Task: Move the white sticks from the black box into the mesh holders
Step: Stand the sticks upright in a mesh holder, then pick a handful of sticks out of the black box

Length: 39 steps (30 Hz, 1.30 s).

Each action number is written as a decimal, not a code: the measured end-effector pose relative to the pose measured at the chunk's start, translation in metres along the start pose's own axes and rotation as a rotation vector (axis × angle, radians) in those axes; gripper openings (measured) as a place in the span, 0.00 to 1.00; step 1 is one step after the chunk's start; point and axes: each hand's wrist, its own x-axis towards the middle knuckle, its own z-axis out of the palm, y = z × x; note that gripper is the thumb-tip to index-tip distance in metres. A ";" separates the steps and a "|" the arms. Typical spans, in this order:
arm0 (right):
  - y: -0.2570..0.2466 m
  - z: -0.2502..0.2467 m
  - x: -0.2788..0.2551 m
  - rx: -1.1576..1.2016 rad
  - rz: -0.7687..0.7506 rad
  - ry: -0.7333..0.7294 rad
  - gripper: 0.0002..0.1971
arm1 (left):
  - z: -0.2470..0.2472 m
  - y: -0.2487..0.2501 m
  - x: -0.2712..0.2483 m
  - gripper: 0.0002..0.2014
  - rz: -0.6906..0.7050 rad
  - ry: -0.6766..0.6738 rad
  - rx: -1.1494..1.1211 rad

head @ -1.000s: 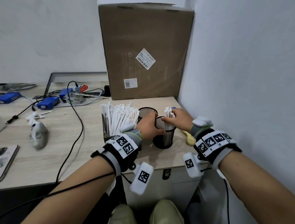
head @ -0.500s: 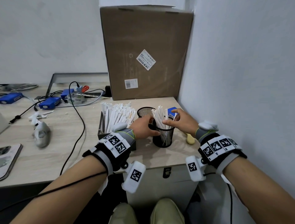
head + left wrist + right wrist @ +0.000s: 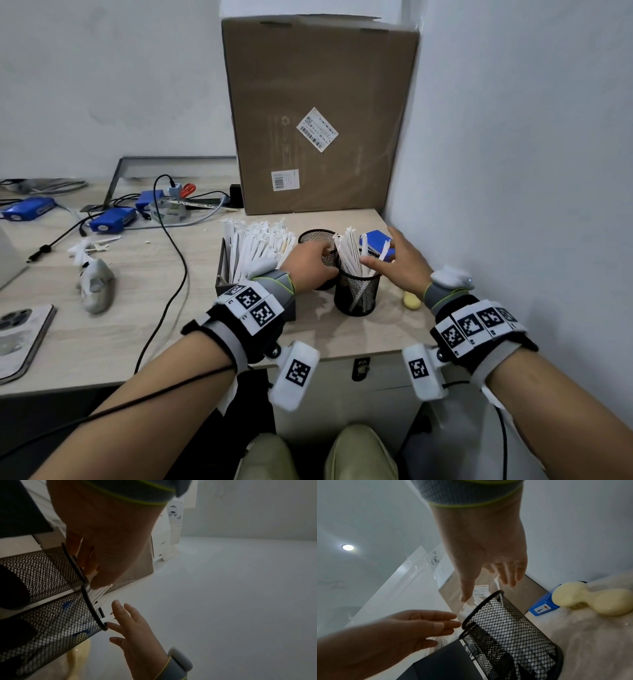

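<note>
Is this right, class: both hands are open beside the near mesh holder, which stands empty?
Not quite. The near mesh holder already holds white sticks, as the head view shows. The rest stands: left hand and right hand are open beside it.

White sticks are standing packed in the black box; others are leaning in the near mesh holder; the far holder is standing behind.

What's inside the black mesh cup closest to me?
The near black wire-mesh cup holds a bunch of white paper-wrapped sticks leaning out the top. The mesh partly hides their lower ends; the bottom cannot be seen.
</note>
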 end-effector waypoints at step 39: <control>-0.094 0.121 -0.005 -0.085 -0.182 -0.035 0.14 | -0.041 -0.064 -0.025 0.16 -0.395 0.087 0.140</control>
